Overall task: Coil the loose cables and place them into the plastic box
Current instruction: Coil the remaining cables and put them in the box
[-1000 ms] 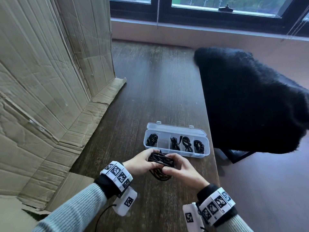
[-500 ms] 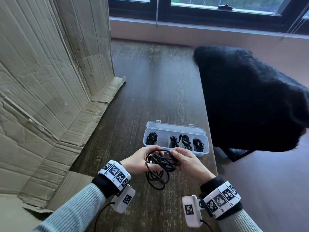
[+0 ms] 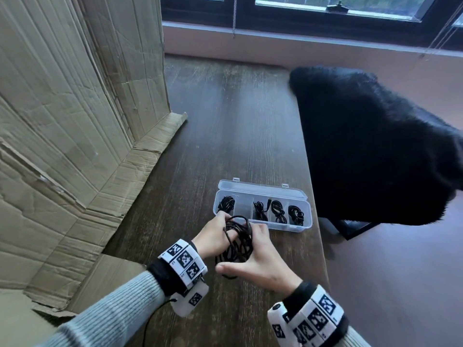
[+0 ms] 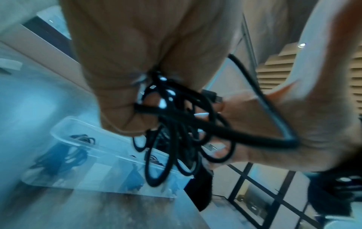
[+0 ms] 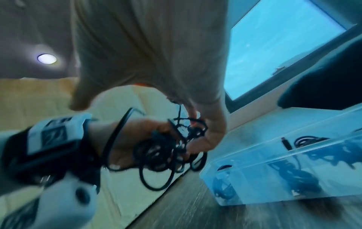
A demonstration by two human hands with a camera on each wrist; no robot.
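Observation:
A black cable (image 3: 239, 246) hangs in loose, tangled loops between both hands, just above the table in front of the clear plastic box (image 3: 304, 227). My left hand (image 3: 213, 234) has its fingers curled round several loops (image 4: 176, 124). My right hand (image 3: 260, 261) has its fingers hooked into the bundle from the right, thumb stretched out to the left, with one strand running round its thumb web (image 4: 290, 139). The box (image 5: 274, 178) stands open with small black coils in several compartments. Its second compartment from the left holds nothing.
The dark wooden table (image 3: 225, 146) is narrow; its right edge runs just past the box. Creased cardboard sheets (image 3: 75, 121) stand and lie along the left. A chair draped in black fur (image 3: 375, 146) stands close on the right. A window sill closes the far end.
The tight bundle pinched between both hands has opened into loose hanging loops. My right hand has dropped nearer to me and spread its thumb. The left hand has shifted slightly toward the box.

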